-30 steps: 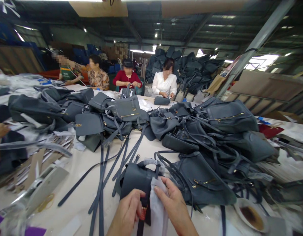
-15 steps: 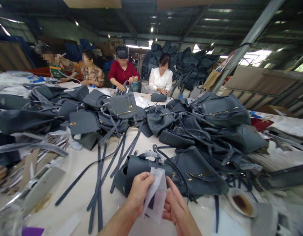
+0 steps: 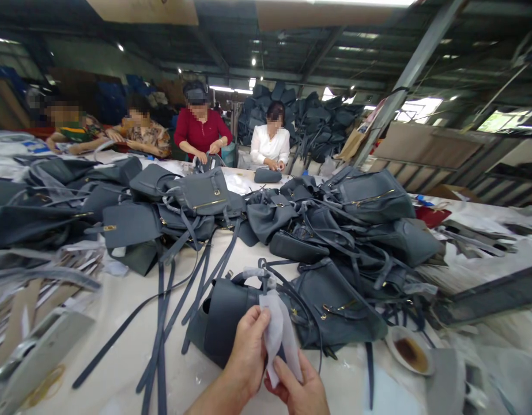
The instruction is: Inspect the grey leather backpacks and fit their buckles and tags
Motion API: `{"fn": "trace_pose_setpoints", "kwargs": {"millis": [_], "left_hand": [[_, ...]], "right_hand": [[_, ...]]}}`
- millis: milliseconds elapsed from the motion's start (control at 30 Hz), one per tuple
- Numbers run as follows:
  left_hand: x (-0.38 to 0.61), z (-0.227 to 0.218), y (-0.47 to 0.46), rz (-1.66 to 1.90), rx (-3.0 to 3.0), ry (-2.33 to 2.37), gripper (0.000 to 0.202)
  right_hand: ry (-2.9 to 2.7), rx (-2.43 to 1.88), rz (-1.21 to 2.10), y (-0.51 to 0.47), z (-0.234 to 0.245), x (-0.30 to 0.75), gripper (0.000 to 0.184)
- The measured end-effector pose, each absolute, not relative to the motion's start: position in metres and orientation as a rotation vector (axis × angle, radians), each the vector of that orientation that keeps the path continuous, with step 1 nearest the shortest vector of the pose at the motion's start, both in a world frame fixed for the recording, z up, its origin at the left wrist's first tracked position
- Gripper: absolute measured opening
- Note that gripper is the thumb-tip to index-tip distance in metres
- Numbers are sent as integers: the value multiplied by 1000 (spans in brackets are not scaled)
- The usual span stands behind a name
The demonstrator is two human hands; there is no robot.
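Paper [image 3: 274,325] is pinched at its left edge by the left hand [image 3: 251,349] and near its lower end by the right hand [image 3: 304,389]. A bag [image 3: 225,317] lies just beyond; table surface [image 3: 183,369] separates left hand from straps [image 3: 161,357].

Windows [image 3: 419,109] glare beneath a dim roof [image 3: 309,49]; edges blur.

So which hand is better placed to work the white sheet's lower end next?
Probably the right hand: it pinches the white sheet low down, near that end, while the left hand holds it higher, near the top.
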State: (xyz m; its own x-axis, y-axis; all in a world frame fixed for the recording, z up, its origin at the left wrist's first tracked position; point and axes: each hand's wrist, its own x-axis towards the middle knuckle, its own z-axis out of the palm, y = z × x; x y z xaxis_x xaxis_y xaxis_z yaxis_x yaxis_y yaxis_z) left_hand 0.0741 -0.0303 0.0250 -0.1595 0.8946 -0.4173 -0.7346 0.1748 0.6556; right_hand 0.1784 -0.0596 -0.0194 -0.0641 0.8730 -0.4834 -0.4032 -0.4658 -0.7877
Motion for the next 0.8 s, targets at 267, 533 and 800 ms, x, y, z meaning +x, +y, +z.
{"fn": "trace_pose_setpoints", "kwargs": {"millis": [267, 533, 800], "left_hand": [[60, 30, -22, 1239, 271, 1031, 29], [75, 19, -22, 1318, 72, 1052, 44], [81, 16, -26, 1382, 107, 1070, 47]], "right_hand": [[-468, -1179, 1914, -61, -15, 195, 42], [-232, -907, 2010, -64, -17, 193, 65], [-505, -1296, 1697, -59, -38, 193, 50]]}}
